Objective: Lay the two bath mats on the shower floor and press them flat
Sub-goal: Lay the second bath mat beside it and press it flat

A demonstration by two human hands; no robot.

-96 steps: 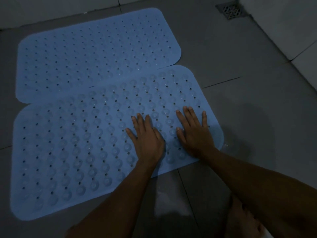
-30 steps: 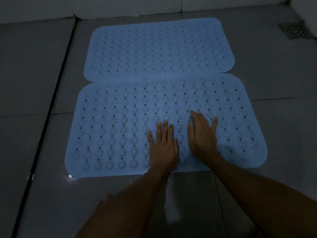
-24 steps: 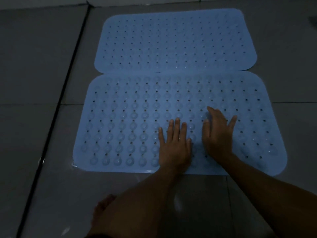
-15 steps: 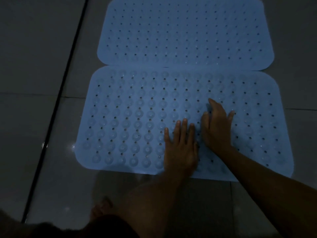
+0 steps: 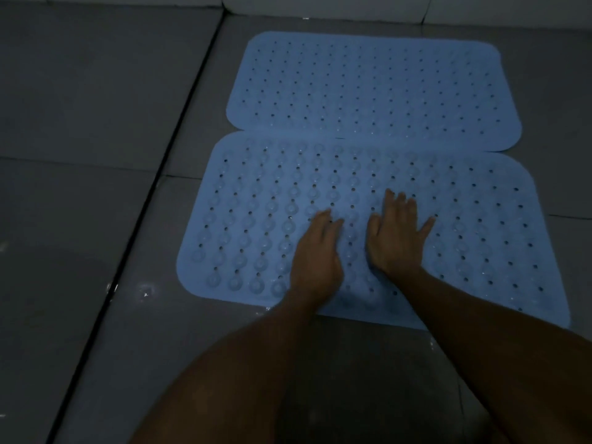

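Step in hand: pressing. Both mats lie on the floor; laying appears done. The left hand and right hand rest palm-down, side by side, on the near mat. Fingers are extended and flat on its surface; neither hand grasps anything. They sit near the middle of the mat's near edge.

The far mat lies just beyond the fingertips. Its near edge meets the near mat's far edge and seems slightly overlapped by it; how far, I cannot tell.

Judgement: the stretches of near mat to the left and right of the hands look unpressed, and the far mat is not being touched. The next move calls for shifting flat palms outward to each end, then reaching forward onto the far mat.

Surroundings: a dark floor joint runs well left of the left hand. A pale wall base stands beyond the far mat. Wet glints show on the floor left of the left wrist; slipping is a possible risk. Nothing obstructs either hand.
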